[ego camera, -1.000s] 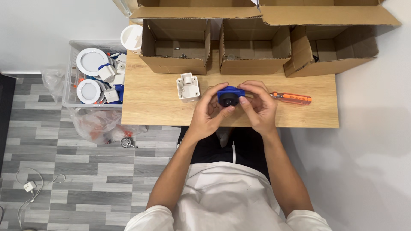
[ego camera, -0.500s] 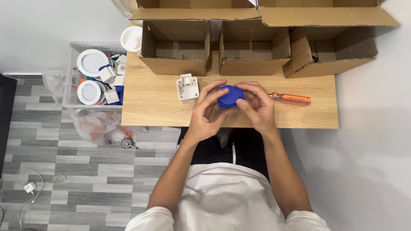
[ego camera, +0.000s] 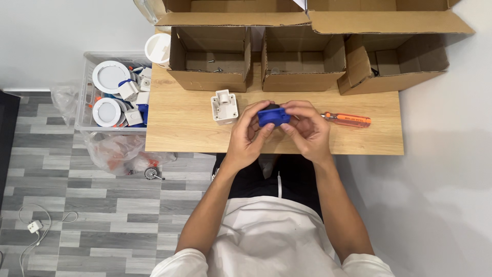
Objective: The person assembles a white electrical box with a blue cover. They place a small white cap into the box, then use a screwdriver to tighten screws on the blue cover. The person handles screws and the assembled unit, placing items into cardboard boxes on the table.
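Observation:
Both my hands hold a small blue plastic part (ego camera: pixel 273 116) just above the wooden table (ego camera: pixel 179 133). My left hand (ego camera: pixel 250 134) grips its left side with thumb and fingers. My right hand (ego camera: pixel 306 128) closes over its right side and top. A white plastic box-shaped part (ego camera: pixel 224 106) lies on the table to the left of my left hand. An orange-handled screwdriver (ego camera: pixel 347 119) lies on the table just right of my right hand.
Three open cardboard boxes (ego camera: pixel 211 60) (ego camera: pixel 302 61) (ego camera: pixel 392 64) stand along the table's far edge, the left one holding a few screws. A clear bin (ego camera: pixel 84 110) of round white lamps and parts sits left of the table, with a plastic bag (ego camera: pixel 115 151) below it.
The blue part has been turned in my fingers, so a black piece seen on top earlier is now mostly hidden. My hands stay over the same spot.

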